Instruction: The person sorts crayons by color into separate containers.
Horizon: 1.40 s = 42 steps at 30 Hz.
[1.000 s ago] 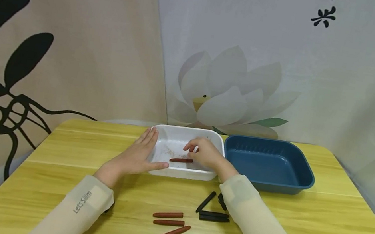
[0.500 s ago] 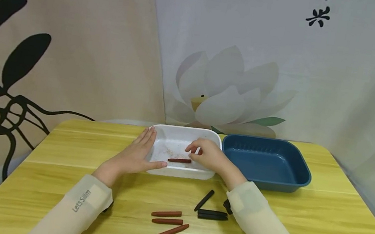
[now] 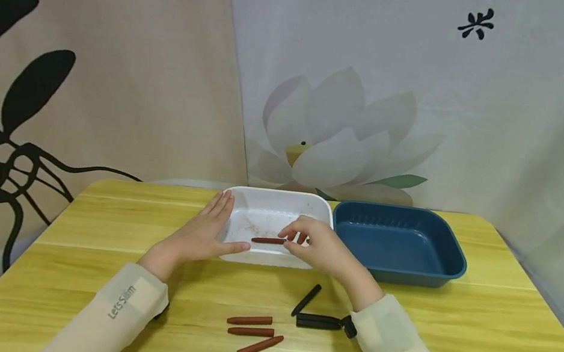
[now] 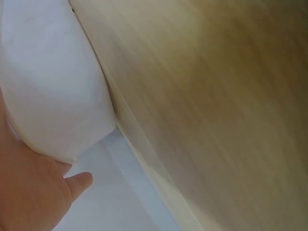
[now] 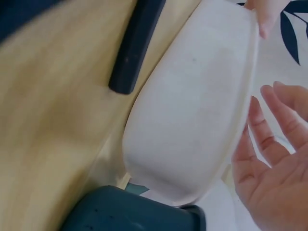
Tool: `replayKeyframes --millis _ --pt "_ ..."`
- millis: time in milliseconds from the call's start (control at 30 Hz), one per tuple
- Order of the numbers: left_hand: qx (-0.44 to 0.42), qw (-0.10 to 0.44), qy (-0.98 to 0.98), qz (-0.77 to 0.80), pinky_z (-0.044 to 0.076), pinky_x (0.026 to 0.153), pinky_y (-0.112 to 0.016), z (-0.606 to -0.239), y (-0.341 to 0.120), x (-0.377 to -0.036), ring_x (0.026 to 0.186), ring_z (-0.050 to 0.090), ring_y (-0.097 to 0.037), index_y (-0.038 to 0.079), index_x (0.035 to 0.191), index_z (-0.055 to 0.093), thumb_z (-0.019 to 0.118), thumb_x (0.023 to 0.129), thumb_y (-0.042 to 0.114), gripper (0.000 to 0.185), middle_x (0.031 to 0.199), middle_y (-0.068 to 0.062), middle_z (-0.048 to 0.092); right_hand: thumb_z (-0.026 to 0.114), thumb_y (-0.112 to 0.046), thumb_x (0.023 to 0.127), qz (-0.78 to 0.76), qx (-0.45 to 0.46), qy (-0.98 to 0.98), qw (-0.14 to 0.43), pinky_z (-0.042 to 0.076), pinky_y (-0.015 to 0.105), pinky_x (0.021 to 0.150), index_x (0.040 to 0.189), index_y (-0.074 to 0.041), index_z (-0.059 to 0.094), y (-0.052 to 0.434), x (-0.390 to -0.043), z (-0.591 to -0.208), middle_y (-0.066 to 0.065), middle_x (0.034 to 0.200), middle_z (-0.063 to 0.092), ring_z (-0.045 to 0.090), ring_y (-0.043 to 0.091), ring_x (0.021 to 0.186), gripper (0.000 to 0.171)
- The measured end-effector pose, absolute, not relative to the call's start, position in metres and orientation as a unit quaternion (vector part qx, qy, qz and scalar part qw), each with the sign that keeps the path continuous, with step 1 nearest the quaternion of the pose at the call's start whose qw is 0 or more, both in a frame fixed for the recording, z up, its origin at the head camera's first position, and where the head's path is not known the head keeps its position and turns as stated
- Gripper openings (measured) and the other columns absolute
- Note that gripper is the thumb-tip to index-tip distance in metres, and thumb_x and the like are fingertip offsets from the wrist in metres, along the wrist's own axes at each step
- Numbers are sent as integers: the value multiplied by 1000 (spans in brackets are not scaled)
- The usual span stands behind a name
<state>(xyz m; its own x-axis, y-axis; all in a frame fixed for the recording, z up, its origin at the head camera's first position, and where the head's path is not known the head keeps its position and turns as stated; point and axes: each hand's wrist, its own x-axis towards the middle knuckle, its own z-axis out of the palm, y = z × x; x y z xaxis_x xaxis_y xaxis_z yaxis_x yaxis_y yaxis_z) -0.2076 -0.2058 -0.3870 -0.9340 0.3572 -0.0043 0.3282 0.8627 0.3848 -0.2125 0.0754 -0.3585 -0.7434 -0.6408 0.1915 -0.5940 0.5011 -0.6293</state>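
A white tray [image 3: 279,195] stands at the back middle of the yellow table [image 3: 483,328], with one red-brown stick [image 3: 268,239] lying inside it. My left hand [image 3: 208,229] rests flat against the tray's left wall, fingers straight, thumb along the front rim. My right hand [image 3: 305,239] hovers at the tray's front right, just right of the stick, fingers loosely bent. In the right wrist view the right hand [image 5: 274,159] is empty beside the white tray [image 5: 192,120]. In the left wrist view the left hand [image 4: 33,192] touches the white tray [image 4: 53,96].
A dark blue tray [image 3: 456,269] stands right of the white one. Three red-brown sticks [image 3: 251,331] lie on the near table, and black sticks [image 3: 317,321] lie to their right, one black stick [image 5: 137,43] close to the tray. Printed curtains hang behind.
My right hand has drawn back from the middle of the white tray toward its front right rim. The red-brown stick stays in the tray. The left hand has not moved.
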Motion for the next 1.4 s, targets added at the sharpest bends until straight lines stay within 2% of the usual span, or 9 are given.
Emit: replayKeyframes --millis 233,433,633,833,1067,1400 --pt "175 36 965 192 9 125 -54 -389 -207 -208 155 -6 -36 -4 157 3 58 87 69 115 167 -18 -6 67 -14 95 -358 -366 858 43 51 27 75 110 -13 73 77 -192 -355 -4 92 65 56 9 83 17" --pt "173 36 965 193 9 125 -54 -390 -208 -208 155 -7 -34 -3 157 2 57 87 71 116 167 -18 -6 67 -14 94 -363 -382 848 55 50 23 72 109 -15 74 76 -177 -354 -6 94 64 55 7 82 16" --pt "173 33 964 197 8 125 -53 -389 -208 -206 155 -7 -34 -4 157 3 58 86 71 116 167 -17 -6 69 -11 93 -363 -402 838 68 53 30 73 107 -16 74 74 -168 -356 -3 102 69 55 7 80 16" --pt "173 33 965 193 9 125 -53 -389 -208 -207 155 -7 -34 -4 157 2 57 87 71 116 167 -17 -6 69 -11 92 -328 -428 837 94 56 33 79 108 -11 74 70 -162 -363 1 104 70 60 10 85 16" --pt "172 36 965 194 9 125 -53 -387 -207 -207 155 -6 -34 -3 157 2 57 86 71 117 167 -16 -6 71 -10 91 -300 -460 830 104 54 22 78 106 -8 75 65 -159 -373 3 94 67 62 11 84 16" --pt "169 45 965 194 9 126 -50 -388 -207 -207 156 -8 -31 -1 157 0 54 87 73 116 168 -14 -8 72 -13 90 -254 -447 840 171 51 18 80 107 -12 75 55 -157 -381 -3 99 70 62 3 86 17"
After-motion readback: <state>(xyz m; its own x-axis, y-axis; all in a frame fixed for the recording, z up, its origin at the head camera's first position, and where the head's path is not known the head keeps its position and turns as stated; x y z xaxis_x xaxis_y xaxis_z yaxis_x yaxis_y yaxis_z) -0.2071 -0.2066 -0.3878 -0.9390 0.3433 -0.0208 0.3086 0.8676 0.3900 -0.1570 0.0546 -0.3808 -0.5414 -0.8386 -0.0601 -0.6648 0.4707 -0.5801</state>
